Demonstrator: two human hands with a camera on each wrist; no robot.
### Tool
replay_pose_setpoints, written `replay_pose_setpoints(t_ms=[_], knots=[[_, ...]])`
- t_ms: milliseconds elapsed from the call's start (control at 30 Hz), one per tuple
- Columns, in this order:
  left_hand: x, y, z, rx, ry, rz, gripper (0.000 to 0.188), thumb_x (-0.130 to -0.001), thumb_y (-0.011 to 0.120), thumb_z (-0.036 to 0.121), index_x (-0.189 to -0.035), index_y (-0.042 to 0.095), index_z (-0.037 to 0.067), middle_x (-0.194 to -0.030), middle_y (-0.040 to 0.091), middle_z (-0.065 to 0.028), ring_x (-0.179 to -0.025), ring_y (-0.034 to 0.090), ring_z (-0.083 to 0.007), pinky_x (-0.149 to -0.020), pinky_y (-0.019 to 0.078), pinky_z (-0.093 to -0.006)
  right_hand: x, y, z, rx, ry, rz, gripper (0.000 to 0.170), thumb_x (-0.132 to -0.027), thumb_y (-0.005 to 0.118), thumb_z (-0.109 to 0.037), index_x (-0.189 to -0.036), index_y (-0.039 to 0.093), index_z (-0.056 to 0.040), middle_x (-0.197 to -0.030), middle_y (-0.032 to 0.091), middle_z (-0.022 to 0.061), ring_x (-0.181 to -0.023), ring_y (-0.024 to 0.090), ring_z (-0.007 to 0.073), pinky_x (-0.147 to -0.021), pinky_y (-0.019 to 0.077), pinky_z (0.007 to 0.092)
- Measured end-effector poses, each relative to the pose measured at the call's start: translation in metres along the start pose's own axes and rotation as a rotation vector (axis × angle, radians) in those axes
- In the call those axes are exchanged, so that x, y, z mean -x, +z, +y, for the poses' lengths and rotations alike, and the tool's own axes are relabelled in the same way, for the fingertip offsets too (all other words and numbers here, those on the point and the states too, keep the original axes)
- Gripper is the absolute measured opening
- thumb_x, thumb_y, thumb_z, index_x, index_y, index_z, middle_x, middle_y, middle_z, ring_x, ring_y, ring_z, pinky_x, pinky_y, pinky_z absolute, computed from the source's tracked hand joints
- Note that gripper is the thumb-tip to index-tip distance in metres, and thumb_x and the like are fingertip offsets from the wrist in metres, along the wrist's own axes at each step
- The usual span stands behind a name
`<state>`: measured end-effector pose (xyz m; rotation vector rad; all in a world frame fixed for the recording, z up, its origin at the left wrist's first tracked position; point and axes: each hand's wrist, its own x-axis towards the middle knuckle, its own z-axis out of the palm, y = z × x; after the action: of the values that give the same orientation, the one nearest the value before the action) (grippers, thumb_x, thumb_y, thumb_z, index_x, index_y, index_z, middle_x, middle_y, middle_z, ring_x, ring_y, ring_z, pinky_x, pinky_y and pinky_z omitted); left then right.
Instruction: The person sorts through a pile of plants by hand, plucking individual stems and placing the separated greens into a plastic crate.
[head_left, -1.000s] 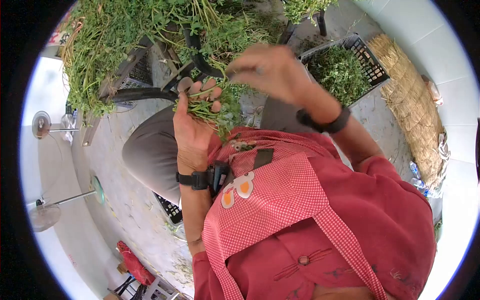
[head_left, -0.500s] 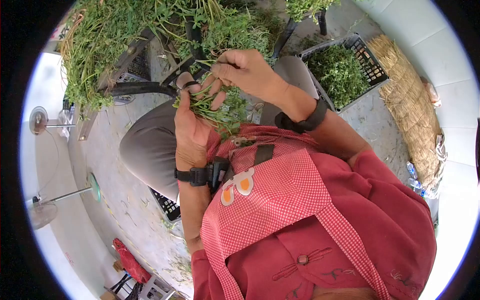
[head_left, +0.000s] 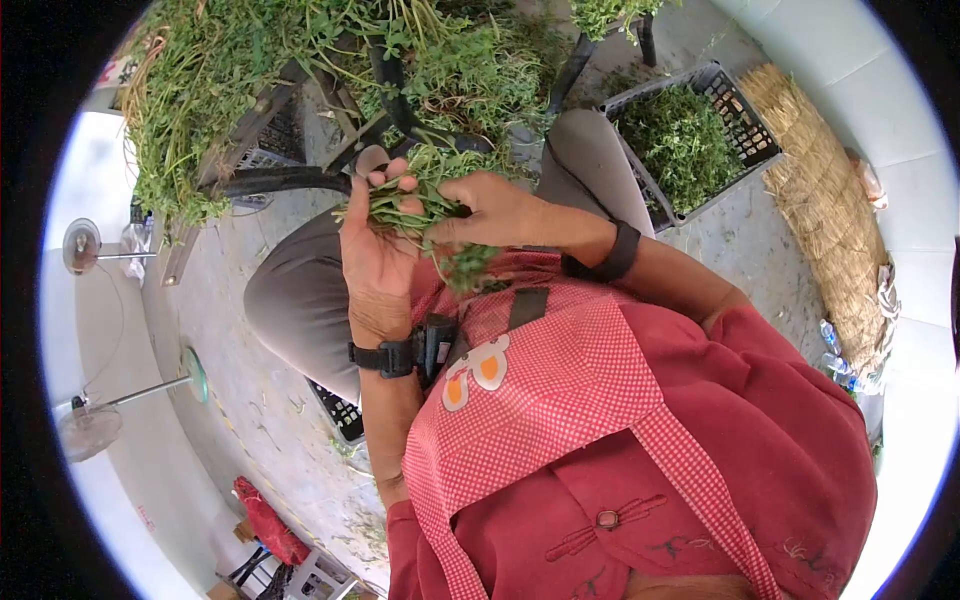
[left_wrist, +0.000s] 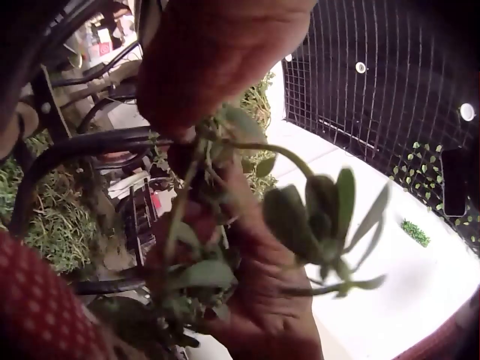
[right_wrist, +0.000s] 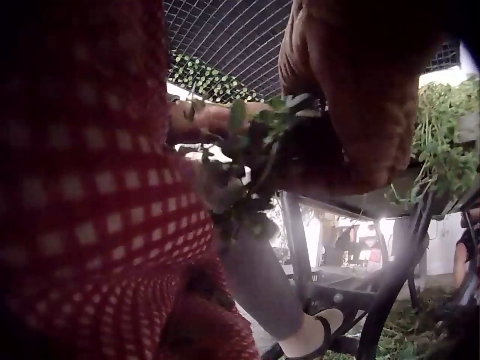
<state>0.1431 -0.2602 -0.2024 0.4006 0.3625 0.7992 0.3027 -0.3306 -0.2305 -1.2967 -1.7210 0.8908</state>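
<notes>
My left hand (head_left: 378,245) is turned palm up above the lap, its fingers curled over a small bunch of green leafy stems (head_left: 400,212). From the right, my right hand (head_left: 500,212) grips the same bunch between thumb and fingers, close beside the left fingers. Leafy tips (head_left: 470,268) hang below the right hand, in front of the red checked apron (head_left: 540,370). In the left wrist view, leaves (left_wrist: 319,217) stick out near the hands. Dark leaves (right_wrist: 244,150) show beside the apron in the right wrist view; the right fingertips are partly hidden there.
A big heap of leafy stems (head_left: 210,90) lies on a dark-legged table ahead. At the right, a black crate (head_left: 745,125) contains greens, beside a straw roll (head_left: 825,220). Black curved bars (head_left: 285,185) stand just beyond the left hand. Plastic bottles (head_left: 830,340) lie by the wall.
The right hand moved from above the bunch, where it pinched a stem half a second ago, down to the bunch's right side. The left hand stays nearly in place with the bunch.
</notes>
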Motion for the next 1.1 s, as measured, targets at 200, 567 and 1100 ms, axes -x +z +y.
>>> replay_pose_setpoints(t_ms=[200, 567, 1100], knots=[[0.005, 0.014, -0.007, -0.539, 0.133, 0.216, 0.03, -0.091, 0.047, 0.035, -0.086, 0.055, 0.007, -0.091, 0.062, -0.0088, -0.084, 0.058, -0.0196, -0.066, 0.048, -0.0292, 0.002, 0.001, 0.001, -0.025, -0.061, 0.132, 0.03, -0.082, 0.063, -0.027, -0.091, 0.057, 0.0019, -0.061, 0.051, 0.0091, -0.056, 0.044, 0.0107, -0.052, 0.0396, 0.0284], [-0.003, -0.005, -0.016, -0.436, 0.18, 0.351, 0.024, -0.088, 0.056, 0.032, -0.084, 0.057, 0.009, -0.075, 0.058, -0.0004, -0.061, 0.052, -0.01, -0.051, 0.043, -0.0234, 0.0, -0.002, 0.005, -0.034, 0.025, 0.305, 0.033, -0.082, 0.057, -0.031, -0.068, 0.059, -0.0023, -0.052, 0.05, 0.0159, -0.045, 0.044, 0.0314, -0.047, 0.041, 0.0374], [-0.002, 0.0, -0.017, -0.514, 0.279, 0.416, 0.026, -0.089, 0.054, 0.032, -0.087, 0.057, 0.006, -0.067, 0.054, 0.0014, -0.05, 0.043, -0.0058, -0.045, 0.0373, -0.0187, 0.008, -0.027, -0.02, 0.139, -0.276, 0.809, 0.017, -0.085, 0.057, -0.014, -0.074, 0.056, -0.001, -0.061, 0.051, 0.0076, -0.049, 0.045, 0.013, -0.044, 0.0358, 0.027]])
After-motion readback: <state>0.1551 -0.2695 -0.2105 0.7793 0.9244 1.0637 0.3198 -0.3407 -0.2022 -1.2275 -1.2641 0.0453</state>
